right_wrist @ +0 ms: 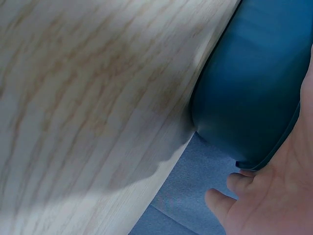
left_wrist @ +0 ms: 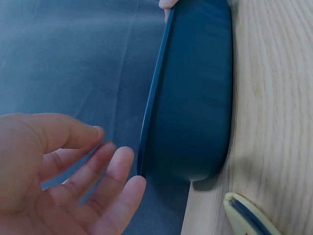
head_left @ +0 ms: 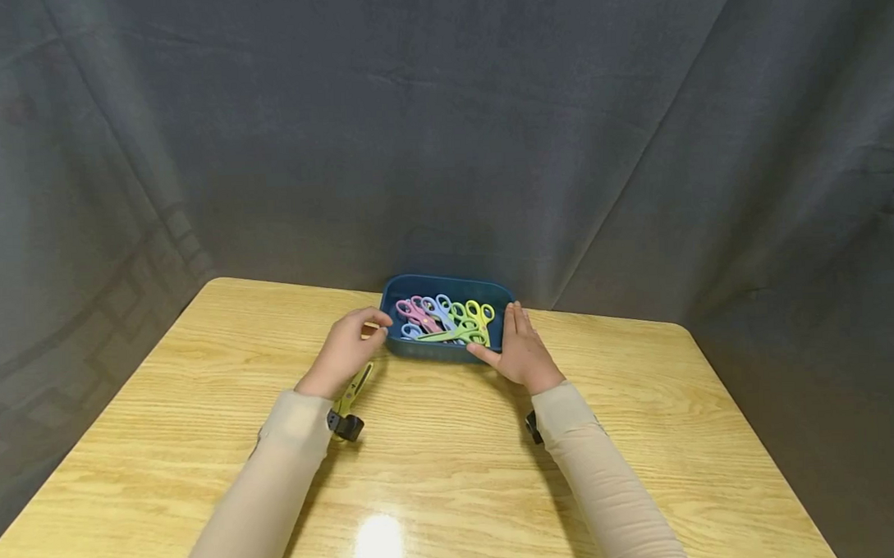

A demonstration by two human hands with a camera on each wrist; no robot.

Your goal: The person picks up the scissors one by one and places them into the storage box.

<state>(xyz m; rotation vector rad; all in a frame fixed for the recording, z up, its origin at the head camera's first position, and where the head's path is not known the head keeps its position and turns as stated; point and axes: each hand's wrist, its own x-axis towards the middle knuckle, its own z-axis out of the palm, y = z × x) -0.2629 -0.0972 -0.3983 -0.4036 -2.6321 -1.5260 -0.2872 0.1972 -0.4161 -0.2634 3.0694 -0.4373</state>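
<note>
A dark blue plastic bin [head_left: 442, 353] stands near the table's far edge, holding several pairs of children's scissors [head_left: 448, 318] in pink, blue, green and yellow. My left hand [head_left: 351, 345] is at its left end, fingers loosely bent with nothing between them; in the left wrist view the little fingertip [left_wrist: 134, 188] comes right to the rim. Along the right end lies my right hand [head_left: 522, 349], fingers extended and thumb across the front corner. The right wrist view has that palm [right_wrist: 279, 196] against the bin's rim.
A pair of yellow scissors [head_left: 359, 382] lies on the wooden table [head_left: 454, 468] beside my left wrist, its handles partly hidden by the wrist camera [head_left: 346, 426]. Dark grey curtain [head_left: 427, 132] hangs behind the table and at both sides.
</note>
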